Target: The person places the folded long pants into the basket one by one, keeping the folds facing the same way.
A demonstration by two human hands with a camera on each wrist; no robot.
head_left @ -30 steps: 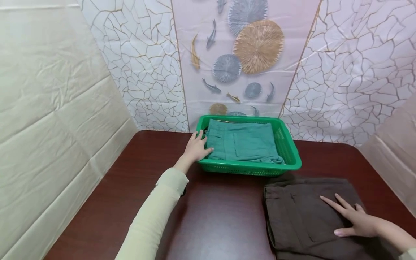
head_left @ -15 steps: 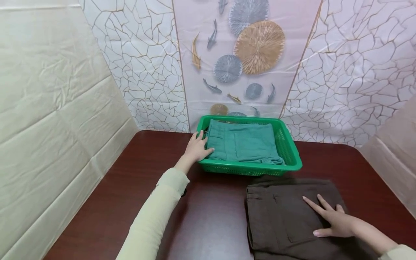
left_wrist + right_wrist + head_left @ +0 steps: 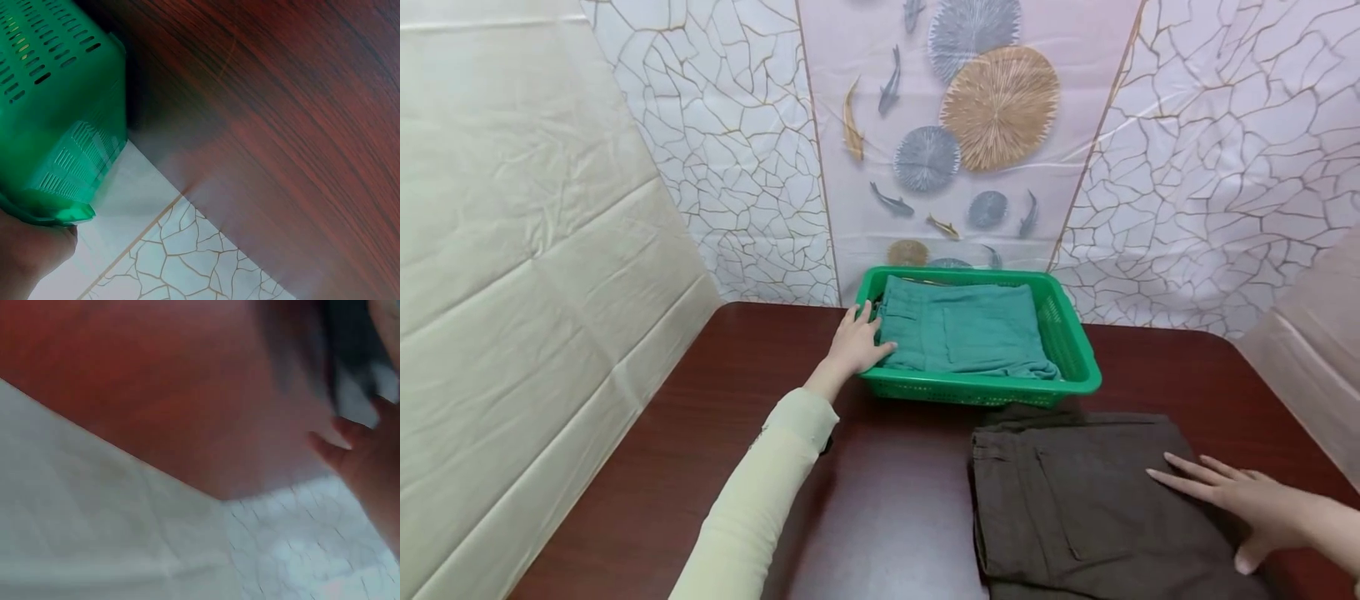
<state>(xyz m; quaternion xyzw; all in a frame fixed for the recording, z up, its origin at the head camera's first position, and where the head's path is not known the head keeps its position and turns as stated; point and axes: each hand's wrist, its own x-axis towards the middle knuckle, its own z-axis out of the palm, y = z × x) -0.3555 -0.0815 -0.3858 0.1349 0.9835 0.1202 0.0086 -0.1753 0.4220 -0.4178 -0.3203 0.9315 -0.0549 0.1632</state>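
Observation:
A green plastic basket (image 3: 977, 387) stands at the back of the table, holding folded teal trousers (image 3: 962, 325). My left hand (image 3: 852, 343) rests on the basket's left rim, fingers spread and thumb toward the trousers; the left wrist view shows part of this hand (image 3: 37, 247) at the rim, its fingertips hidden. Folded dark brown trousers (image 3: 1090, 500) lie at the front right. My right hand (image 3: 1255, 500) is at their right edge with fingers extended, holding nothing. The right wrist view is blurred, with the hand (image 3: 372, 459) near the dark cloth.
The dark red-brown wooden table (image 3: 880, 508) has rounded back corners. A patterned curtain (image 3: 760, 167) hangs behind it, and a plain beige cloth (image 3: 535, 292) borders the left side. The basket's front wall is close to the brown trousers' back edge.
The brown trousers slid left with my right hand pressing on them. My right hand has since moved right to their edge. The left hand stays on the basket.

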